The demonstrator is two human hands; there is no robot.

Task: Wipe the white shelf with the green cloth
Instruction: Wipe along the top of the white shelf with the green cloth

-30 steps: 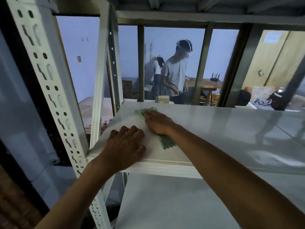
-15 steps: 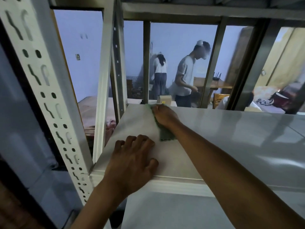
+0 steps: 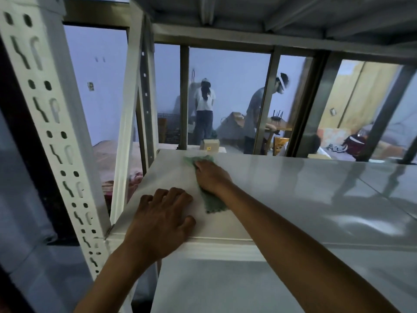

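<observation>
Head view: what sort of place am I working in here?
Probably a lived-in home or workroom: a slotted-post white shelf stands by a window, with a wooden table, two people and a bag on bedding beyond.

R hand (image 3: 212, 176) presses green cloth (image 3: 213, 203) on white shelf (image 3: 293, 188); L hand (image 3: 161, 219) flat.

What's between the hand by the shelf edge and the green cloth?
Only bare white shelf. In the head view, the left hand rests flat near the front edge, and a strip of empty surface separates it from the green cloth under the right hand.
</observation>
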